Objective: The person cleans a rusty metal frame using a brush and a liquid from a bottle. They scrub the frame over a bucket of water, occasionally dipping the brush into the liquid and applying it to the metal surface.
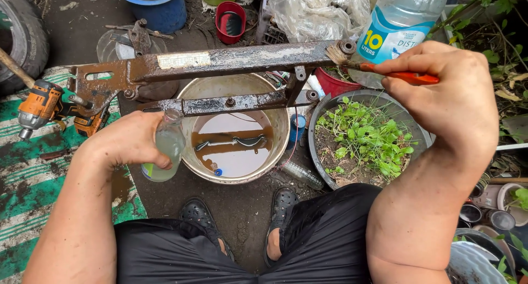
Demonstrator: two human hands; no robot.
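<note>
My left hand [127,142] grips a small clear bottle [166,152] of pale liquid, tilted with its neck toward the lower bar of a rusty metal frame [231,61]. The frame lies across a cream-coloured bucket [281,131] holding brown liquid. My right hand [448,94] holds an orange-handled paintbrush [379,70]; its bristles touch the right end of the frame's upper bar.
An orange cordless driver [41,105] lies on a green striped mat [27,201] at left. A dark tub of green seedlings [366,138] sits right of the bucket. A large water jug [399,23], red cup [230,21], blue bucket [157,9] and tyre [22,36] stand behind. My sandalled feet [242,218] are below.
</note>
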